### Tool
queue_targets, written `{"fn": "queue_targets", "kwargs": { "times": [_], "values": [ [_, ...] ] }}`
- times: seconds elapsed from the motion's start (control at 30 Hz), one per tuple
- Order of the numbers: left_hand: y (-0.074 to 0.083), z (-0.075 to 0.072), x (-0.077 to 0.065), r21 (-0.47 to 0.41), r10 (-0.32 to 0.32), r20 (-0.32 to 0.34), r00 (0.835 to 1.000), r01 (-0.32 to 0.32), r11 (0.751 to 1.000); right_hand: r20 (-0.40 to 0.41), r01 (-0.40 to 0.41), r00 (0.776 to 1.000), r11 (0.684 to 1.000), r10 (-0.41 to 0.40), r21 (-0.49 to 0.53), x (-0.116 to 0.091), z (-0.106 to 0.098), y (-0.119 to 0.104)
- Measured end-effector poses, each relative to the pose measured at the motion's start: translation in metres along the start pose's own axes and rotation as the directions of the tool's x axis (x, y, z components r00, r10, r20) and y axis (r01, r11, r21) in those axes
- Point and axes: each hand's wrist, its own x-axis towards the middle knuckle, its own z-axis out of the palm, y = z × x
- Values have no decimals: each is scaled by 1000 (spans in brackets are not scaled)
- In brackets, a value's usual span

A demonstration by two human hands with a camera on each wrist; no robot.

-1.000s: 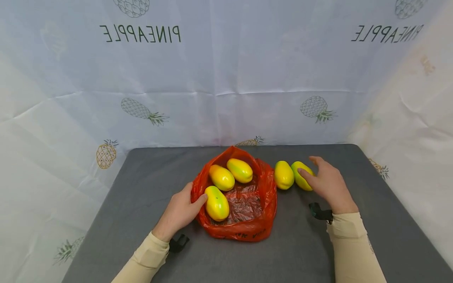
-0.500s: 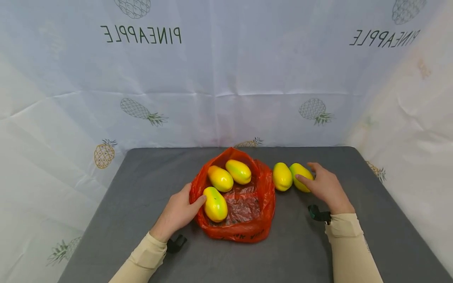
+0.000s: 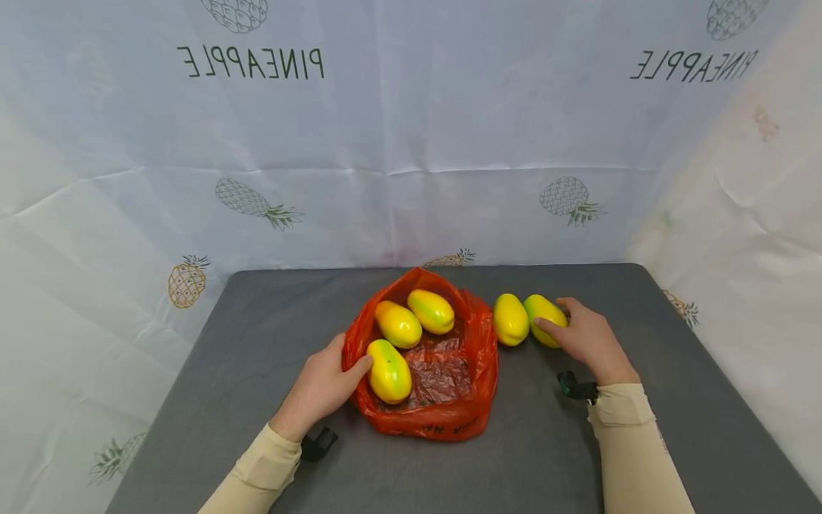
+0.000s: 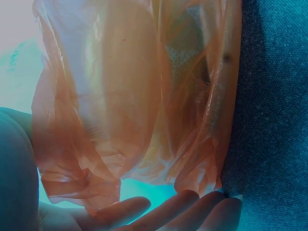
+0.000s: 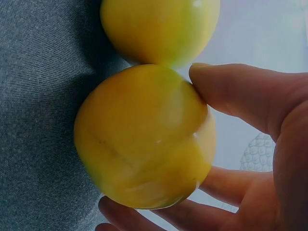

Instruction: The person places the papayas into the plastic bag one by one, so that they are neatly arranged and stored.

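A red plastic bag (image 3: pixel 478 343) stands with its mouth spread, several yellow-green mangoes (image 3: pixel 389 372) lying in it. My left hand (image 3: pixel 321 389) grips the bag's left rim, thumb over the edge by the nearest mango and fingers outside. Through the thin film (image 4: pixel 125 86) the left wrist view shows a mango's pale shape. To the right of the bag, two more mangoes lie side by side on the table. My right hand (image 3: pixel 594 339) holds the outer mango (image 5: pixel 144 139), thumb on one side and fingers round the other. The inner mango (image 3: pixel 511 320) touches it.
The grey-covered table (image 3: pixel 270 321) reaches back to a hanging white cloth (image 3: pixel 398 128) printed with pineapples. More of this cloth hangs at both sides. A black wrist camera (image 3: pixel 319 444) sits below my left hand, another black camera (image 3: pixel 576 386) by the right wrist.
My right thumb and fingers have closed in round the outer mango. The left hand keeps its hold on the bag's rim. The head view has shifted slightly.
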Motion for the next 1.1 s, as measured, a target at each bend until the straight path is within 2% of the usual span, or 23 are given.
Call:
{"fn": "queue_targets", "kwargs": {
  "times": [0.5, 0.77, 1.1],
  "values": [
    [1, 0, 0, -1, -2, 5, 1000, 2, 1000, -2, -19, 1000, 1000, 19, -10, 0, -3, 3],
    [2, 0, -2, -15, 1, -3, 1000, -1, 1000, -62, 7, 998, 1000, -8, -18, -10, -16, 1],
    [4, -1, -1, -23, 7, 2, 1000, -7, 1000, -109, 97, 989, 995, -97, 3, -29, -31, -29]
  ]
}}
